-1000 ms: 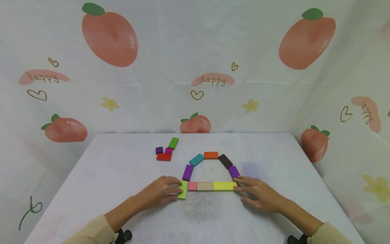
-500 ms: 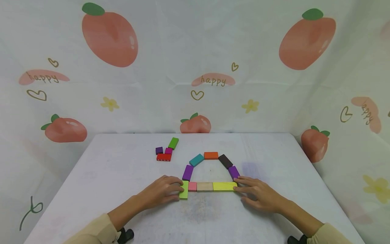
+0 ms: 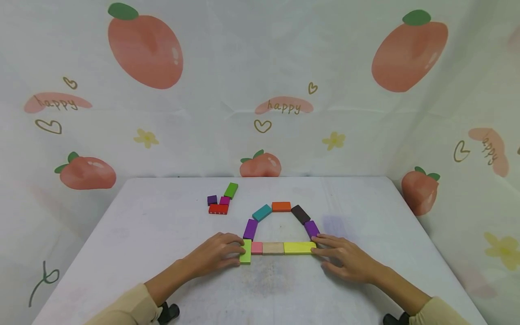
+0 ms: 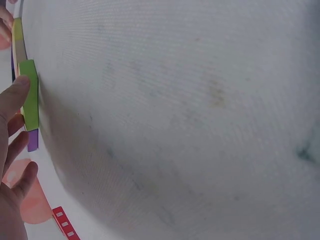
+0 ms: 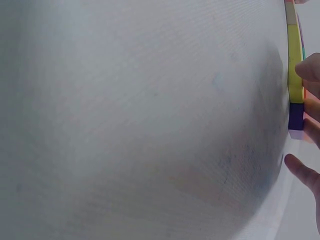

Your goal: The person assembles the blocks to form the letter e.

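Block of rectangular lime-green wood point(image 3: 248, 253), pinched by left hand point(image 3: 219, 251), abuts pink square wooden block point(image 3: 257, 248), leftward; rightward of pink, loose-fingered right hand point(image 3: 345, 258) touches long yellow wooden bar point(image 3: 298, 248); overpushing might skew them

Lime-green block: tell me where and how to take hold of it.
I'd pinch the lime-green block across its long sides at the near end, coming from the person's side: that end juts past the pink block on its right, so no other block crowds either side there.
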`<state>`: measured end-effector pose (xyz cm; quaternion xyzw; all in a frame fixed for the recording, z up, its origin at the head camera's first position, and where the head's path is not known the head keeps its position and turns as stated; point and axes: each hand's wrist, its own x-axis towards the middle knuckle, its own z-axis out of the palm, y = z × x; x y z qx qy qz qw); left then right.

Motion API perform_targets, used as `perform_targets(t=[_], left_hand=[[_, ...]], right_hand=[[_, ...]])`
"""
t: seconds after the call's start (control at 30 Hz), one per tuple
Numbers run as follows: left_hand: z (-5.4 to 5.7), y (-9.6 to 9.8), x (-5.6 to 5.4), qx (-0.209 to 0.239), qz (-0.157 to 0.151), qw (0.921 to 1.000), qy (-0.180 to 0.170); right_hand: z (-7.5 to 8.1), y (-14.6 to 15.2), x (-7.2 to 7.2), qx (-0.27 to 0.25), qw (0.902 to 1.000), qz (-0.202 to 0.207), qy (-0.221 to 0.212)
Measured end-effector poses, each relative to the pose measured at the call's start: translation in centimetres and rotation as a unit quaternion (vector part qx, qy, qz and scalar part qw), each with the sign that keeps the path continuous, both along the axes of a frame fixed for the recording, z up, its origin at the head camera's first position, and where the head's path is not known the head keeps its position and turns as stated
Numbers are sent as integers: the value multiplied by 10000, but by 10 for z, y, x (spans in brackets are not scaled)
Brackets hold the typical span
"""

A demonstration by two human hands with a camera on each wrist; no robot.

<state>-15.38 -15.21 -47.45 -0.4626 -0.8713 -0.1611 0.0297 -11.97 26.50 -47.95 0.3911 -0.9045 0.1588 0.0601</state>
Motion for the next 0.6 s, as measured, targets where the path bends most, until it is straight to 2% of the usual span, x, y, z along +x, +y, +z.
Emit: perform_targets(t=[0.17,0.33,0.43,0.6], left_hand=[[0,0,0,79,64,9999,-65],[1,0,-2,193,356,9992,-73],[1,0,-4,-23,503,9987,-41],[2,1,-6,-494,706,9958,-301]], right_hand=[[0,0,0,-20,10000,19,26],[0,0,0,-16,10000,36,4],[-1,1,0,-20,10000,59,15],[-1,1,-1,-57,9999,112,77]])
